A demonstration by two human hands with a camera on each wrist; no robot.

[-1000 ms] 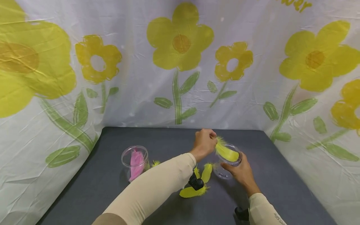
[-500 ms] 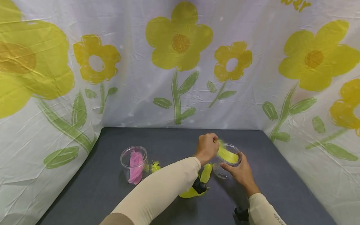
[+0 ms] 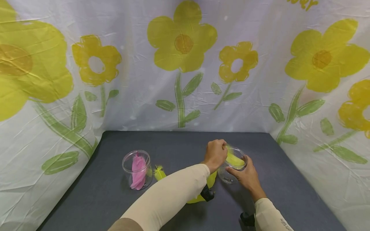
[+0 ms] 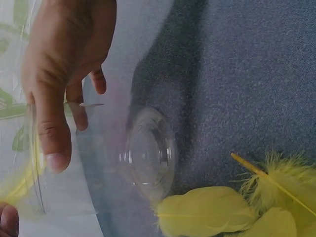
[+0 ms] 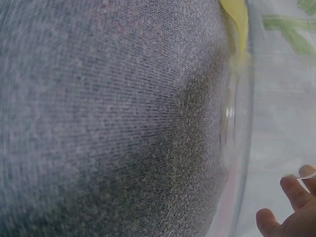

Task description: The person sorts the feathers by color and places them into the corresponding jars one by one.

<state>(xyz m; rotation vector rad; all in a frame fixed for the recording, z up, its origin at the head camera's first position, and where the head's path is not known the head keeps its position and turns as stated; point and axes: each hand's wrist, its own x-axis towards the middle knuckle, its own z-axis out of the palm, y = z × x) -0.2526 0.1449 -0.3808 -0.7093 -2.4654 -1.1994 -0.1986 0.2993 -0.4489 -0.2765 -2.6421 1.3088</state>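
In the head view my left hand (image 3: 216, 154) pinches the quill end of a yellow feather (image 3: 234, 159). The feather's vane dips into the mouth of a clear plastic cup (image 3: 228, 178). My right hand (image 3: 248, 178) grips this cup near its rim, thumb in front and fingers on the far side. Its base seems to rest on the table. The left wrist view shows the right hand (image 4: 47, 94) on the cup and the left fingertips at the lower left edge. Loose yellow feathers (image 4: 205, 212) lie beside the cup's base.
Left on the dark tabletop (image 3: 173, 147) stands a second clear cup (image 3: 125, 167) with pink feathers (image 3: 138, 175) inside. One yellow feather (image 3: 159, 173) lies next to it. The left forearm partly covers other feathers (image 3: 196, 200). Flower-printed cloth (image 3: 133, 106) surrounds the table.
My left hand has moved slightly down and right, lowering the feather further into the cup. The right hand and its cup stay nearly still.
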